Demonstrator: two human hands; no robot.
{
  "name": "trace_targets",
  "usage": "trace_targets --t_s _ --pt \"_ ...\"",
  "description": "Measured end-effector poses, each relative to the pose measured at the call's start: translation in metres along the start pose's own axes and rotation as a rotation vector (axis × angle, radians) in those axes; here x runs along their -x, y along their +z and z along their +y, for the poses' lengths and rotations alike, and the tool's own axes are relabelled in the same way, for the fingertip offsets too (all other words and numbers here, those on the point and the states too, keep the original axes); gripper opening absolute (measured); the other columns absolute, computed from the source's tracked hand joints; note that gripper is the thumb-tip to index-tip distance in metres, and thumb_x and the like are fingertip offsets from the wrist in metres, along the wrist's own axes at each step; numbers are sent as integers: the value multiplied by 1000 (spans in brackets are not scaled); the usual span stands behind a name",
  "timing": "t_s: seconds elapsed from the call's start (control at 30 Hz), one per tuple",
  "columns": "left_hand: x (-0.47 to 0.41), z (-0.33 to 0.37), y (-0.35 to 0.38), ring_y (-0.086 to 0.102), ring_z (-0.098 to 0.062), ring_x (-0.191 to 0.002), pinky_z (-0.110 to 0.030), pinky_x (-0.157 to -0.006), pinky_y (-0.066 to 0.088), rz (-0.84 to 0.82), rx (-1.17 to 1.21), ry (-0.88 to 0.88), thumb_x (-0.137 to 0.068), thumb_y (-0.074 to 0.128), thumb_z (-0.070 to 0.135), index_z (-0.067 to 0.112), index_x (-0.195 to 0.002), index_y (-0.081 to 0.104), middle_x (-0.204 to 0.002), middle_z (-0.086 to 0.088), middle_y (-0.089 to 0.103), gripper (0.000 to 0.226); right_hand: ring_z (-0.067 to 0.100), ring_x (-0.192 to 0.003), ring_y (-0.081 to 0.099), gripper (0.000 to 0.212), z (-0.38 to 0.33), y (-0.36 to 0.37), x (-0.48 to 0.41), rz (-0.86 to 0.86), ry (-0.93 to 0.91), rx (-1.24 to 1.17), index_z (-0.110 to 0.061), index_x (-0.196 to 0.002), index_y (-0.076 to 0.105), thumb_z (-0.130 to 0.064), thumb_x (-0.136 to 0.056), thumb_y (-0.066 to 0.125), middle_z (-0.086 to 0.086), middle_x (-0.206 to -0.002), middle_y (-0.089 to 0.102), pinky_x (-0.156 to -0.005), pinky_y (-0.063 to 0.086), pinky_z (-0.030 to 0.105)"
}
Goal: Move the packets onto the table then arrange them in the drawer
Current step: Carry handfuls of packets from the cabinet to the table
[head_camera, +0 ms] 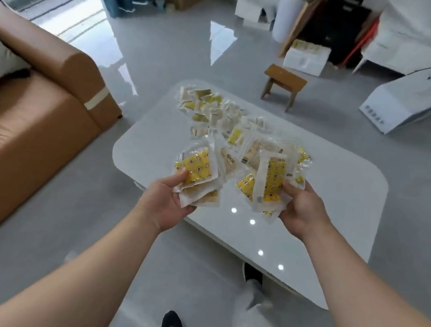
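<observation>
Left hand [168, 198] grip: thumb clamped over a fanned stack of packets [196, 170]. Right hand [303, 207] grip: clamped likewise on a second stack [271, 185]. Both are held just above the desk [344, 187], near edge.

Risk: slick wrappers in loose fans; lower ones may slide out to the floor.

Pile [216, 110] covers the desk's middle. Drawer not in view. Sofa [34, 124] left, stool [283, 85] beyond; neither obstructs.

One view: head-worn wide-angle, facing forward and down. Near: left hand [168, 198], right hand [303, 207] above the table [342, 198]. Far: floor [168, 54], bowed at frame edges.
</observation>
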State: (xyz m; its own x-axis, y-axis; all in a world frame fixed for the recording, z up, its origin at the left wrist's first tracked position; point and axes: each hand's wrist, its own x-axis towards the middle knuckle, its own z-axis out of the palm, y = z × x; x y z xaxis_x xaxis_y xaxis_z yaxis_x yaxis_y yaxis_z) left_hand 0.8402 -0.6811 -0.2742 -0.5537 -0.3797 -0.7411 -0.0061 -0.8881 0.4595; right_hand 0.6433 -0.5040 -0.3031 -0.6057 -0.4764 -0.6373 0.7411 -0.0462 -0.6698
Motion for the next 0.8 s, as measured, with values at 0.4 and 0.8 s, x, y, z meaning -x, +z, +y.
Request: trace_targets --t_s 0.4,0.8 --pt "-315 -87 165 72 -27 -102 -34 -67 57 254 -166 -204 -91 70 14 17 -132 58 -120 -4 72 43 27 -108 72 33 -79 -149 -322 218 144 206 -25 -129 65 -8 -101 57 4 -122 73 -88 58 52" --pt "-519 -145 185 72 -28 -102 -42 -71 62 348 -354 -253 -79 83 14 26 -145 45 -127 -3 68 77 28 -101 73 23 -74 -207 -535 140 128 544 -26 -103 67 -4 -97 63 4 -106 75 -84 61 49"
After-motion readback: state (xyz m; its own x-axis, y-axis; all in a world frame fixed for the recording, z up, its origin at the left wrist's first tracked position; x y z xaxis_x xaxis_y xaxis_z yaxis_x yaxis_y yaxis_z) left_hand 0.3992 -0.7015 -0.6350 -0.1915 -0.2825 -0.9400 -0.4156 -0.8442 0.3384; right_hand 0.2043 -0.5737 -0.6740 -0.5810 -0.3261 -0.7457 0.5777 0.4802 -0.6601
